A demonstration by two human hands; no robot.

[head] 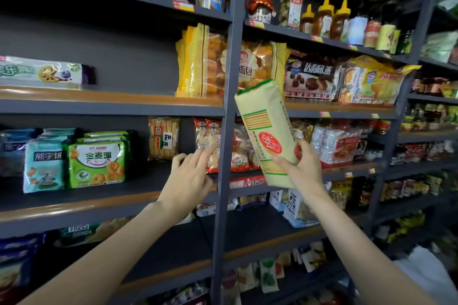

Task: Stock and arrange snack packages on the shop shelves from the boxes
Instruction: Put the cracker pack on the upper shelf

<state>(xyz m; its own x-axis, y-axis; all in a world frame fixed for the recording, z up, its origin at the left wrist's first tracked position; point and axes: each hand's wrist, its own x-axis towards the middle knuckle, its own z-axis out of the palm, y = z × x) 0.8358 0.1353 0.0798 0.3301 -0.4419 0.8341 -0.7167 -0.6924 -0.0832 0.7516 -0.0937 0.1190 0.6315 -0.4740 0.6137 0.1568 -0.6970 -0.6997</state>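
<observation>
My right hand (pixel 301 168) grips the lower end of a long pale-yellow cracker pack (pixel 266 129) with a red oval logo, held upright and tilted left in front of the shelf post (pixel 228 116). My left hand (pixel 190 173) reaches toward the middle shelf (pixel 74 208) with fingers spread. Its fingertips are at a red-and-clear rice-cracker bag (pixel 208 141), and it holds nothing. To the left of that bag stands an orange-labelled rice-cracker pack (pixel 163 137).
Green (pixel 96 158) and light-blue biscuit bags (pixel 44 166) stand at the left of the middle shelf. Above, yellow bread bags (pixel 195 62) and a chocolate pie box (pixel 309 79) fill the upper shelf. Bottles and jars line the top right. More snack packs sit on the lower shelves.
</observation>
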